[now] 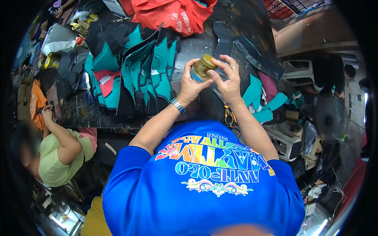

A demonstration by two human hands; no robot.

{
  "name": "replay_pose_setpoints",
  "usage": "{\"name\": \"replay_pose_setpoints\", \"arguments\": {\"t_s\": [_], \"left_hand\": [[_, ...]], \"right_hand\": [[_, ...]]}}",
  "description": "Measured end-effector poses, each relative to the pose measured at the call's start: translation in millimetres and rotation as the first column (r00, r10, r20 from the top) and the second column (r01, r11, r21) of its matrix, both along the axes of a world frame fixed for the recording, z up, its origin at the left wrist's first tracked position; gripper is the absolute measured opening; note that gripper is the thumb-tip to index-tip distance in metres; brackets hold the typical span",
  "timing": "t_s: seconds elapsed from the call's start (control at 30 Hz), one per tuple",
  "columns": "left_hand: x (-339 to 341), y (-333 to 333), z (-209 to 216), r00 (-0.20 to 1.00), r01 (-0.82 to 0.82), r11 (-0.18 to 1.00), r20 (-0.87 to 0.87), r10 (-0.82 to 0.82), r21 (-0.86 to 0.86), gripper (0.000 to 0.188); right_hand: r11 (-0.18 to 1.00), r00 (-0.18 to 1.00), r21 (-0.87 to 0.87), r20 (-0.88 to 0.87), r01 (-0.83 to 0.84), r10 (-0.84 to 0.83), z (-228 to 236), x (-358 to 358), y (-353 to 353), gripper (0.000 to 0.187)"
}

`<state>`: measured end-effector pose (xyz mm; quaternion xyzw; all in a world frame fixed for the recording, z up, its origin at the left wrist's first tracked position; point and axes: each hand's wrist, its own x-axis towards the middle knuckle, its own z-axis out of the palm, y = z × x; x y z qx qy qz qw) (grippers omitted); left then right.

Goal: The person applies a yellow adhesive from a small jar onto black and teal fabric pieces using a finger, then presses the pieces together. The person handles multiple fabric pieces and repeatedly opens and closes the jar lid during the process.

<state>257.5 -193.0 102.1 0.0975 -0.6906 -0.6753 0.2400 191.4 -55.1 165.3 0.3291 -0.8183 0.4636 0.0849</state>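
A small glass jar [200, 70] with a gold-coloured lid [207, 60] is held up over the dark table. My left hand [190, 85] wraps round the jar's lower left side, with a metal watch on that wrist. My right hand [227, 80] grips the jar from the right, its index finger at the lid and its thumb against the side. The jar leans slightly, and fingers partly cover its label. Just below my right hand lie orange-handled scissors [229, 115]. Left of my hands, many teal and black cut pieces [159, 70] stand in overlapping stacks.
A red bag [173, 15] sits at the table's far side. Black strips [258, 57] and teal offcuts [254, 92] lie to the right. At left a person in a light green shirt [61, 157] sits by the table. Plastic stools [281, 137] and a fan [330, 120] stand at right.
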Motion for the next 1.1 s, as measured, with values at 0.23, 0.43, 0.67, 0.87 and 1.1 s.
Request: {"name": "replay_pose_setpoints", "arguments": {"t_s": [0.23, 0.43, 0.67, 0.87, 1.1], "left_hand": [[-15, 9, -31, 0.994, -0.075, 0.992, 0.071, 0.082, -0.101, 0.083], [-42, -5, -63, 0.954, -0.275, 0.95, 0.078, 0.288, -0.145, 0.078], [-56, 8, -97, 0.833, -0.449, 0.815, 0.158, 0.53, -0.366, 0.085], [-52, 38, -95, 0.722, -0.54, 0.664, 0.122, 0.682, -0.517, 0.097], [46, 130, -106, 0.692, -0.538, 0.555, 0.042, 0.72, -0.635, 0.045]], "right_hand": [[0.996, 0.982, 0.079, 0.178, 0.05, -0.063, -5, 5, 39, 0.039], [0.997, 0.895, -0.056, 0.44, -0.058, 0.076, -12, 38, 84, 0.072], [0.967, 0.887, -0.217, 0.41, -0.132, 0.213, -1, 26, 169, 0.084], [0.955, 0.87, -0.236, 0.416, -0.177, 0.264, 3, 8, 272, 0.087], [0.949, 0.741, -0.216, 0.593, -0.231, 0.315, -16, -10, 358, 0.08]]}}
